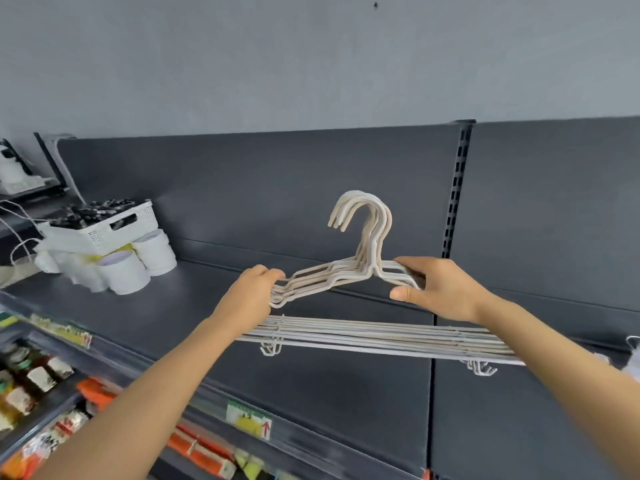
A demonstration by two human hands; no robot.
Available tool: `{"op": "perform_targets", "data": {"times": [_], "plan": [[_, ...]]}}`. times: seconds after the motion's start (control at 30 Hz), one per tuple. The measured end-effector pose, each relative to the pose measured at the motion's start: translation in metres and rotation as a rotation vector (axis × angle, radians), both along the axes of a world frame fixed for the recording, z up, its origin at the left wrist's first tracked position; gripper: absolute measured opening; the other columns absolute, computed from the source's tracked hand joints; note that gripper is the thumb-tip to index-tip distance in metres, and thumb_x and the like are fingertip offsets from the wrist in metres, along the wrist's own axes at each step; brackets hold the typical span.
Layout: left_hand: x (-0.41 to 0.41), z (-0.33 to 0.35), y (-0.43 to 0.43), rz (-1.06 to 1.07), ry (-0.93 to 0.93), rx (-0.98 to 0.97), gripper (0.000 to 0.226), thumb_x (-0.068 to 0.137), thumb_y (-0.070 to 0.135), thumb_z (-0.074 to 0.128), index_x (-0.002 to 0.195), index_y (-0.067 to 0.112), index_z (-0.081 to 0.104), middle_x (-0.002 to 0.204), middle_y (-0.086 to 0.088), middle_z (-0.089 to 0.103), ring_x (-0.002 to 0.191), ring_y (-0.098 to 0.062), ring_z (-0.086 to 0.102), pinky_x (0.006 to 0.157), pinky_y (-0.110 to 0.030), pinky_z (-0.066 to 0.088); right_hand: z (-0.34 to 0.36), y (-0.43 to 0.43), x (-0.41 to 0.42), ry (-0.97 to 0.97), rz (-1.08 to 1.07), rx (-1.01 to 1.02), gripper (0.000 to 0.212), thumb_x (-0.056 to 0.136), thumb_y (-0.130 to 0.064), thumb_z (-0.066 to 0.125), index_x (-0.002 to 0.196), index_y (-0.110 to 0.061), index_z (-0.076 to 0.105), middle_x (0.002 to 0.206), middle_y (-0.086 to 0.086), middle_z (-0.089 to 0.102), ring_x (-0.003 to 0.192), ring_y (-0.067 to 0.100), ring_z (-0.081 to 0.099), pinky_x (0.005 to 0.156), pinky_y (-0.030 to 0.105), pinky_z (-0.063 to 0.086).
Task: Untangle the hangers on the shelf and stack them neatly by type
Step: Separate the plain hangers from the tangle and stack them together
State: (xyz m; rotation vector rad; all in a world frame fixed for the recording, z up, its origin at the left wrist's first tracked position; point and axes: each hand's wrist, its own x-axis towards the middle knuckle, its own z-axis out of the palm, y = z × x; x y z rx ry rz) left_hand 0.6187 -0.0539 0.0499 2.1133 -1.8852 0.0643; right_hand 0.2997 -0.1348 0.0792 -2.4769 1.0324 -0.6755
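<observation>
both hands are holding one bundle of pale cream hangers above the dark shelf. the left hand is curling its fingers around the bundle's left shoulder, at about nine o'clock from the necks, and the right hand is gripping the right shoulder at about three o'clock, thumb pointing inward underneath and fingers lying over the top wires. the hooks are standing together at twelve o'clock, bunched and opening toward the left. the straight bottom bars are running side by side at six o'clock below the hands, slightly fanned, with small clip hooks hanging under them near each end. whether the bars are resting on the shelf or hanging just above it cannot be told.

at about ten o'clock from the hangers, well apart, a white perforated basket filled with dark items is sitting on white round tubs. at seven o'clock, a lower shelf is showing packaged goods and price labels along the shelf edge. a slotted upright is standing at one o'clock against the dark back panel.
</observation>
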Motion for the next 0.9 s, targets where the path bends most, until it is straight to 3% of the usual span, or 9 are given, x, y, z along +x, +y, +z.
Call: {"op": "perform_targets", "data": {"times": [0.23,0.73,0.9], "plan": [[0.057,-0.003,-0.022,-0.063,-0.004,0.008,0.061,0.082,-0.01,0.049,0.133,0.023,0.049,0.124,0.001,0.049,0.115,-0.018,0.045,0.089,-0.034,0.047,-0.008,0.001,0.055,0.004,-0.07,-0.002,0.058,0.077,-0.064,0.057,0.092,-0.008,0.056,0.06,-0.004,0.035,0.055,0.009,0.029,0.053,0.021,0.028],[0.136,-0.018,-0.081,-0.074,-0.023,0.008,0.058,0.084,-0.007,0.051,0.132,0.025,0.05,0.124,0.004,0.051,0.116,-0.016,0.045,0.089,-0.034,0.047,-0.026,-0.041,0.134,-0.035,-0.091,0.039,0.049,0.078,-0.057,0.065,0.073,-0.014,0.043,0.059,-0.008,0.034,0.056,0.012,0.028,0.056,0.026,0.028],[0.165,-0.022,-0.106,-0.11,-0.018,0.02,0.064,0.082,-0.011,0.047,0.135,0.024,0.048,0.128,0.003,0.049,0.118,-0.016,0.045,0.089,-0.032,0.047,-0.029,-0.056,0.163,0.0,-0.148,0.053,0.047,0.077,-0.054,0.067,0.079,-0.012,0.047,0.063,-0.005,0.04,0.059,0.014,0.033,0.058,0.028,0.033]]}}
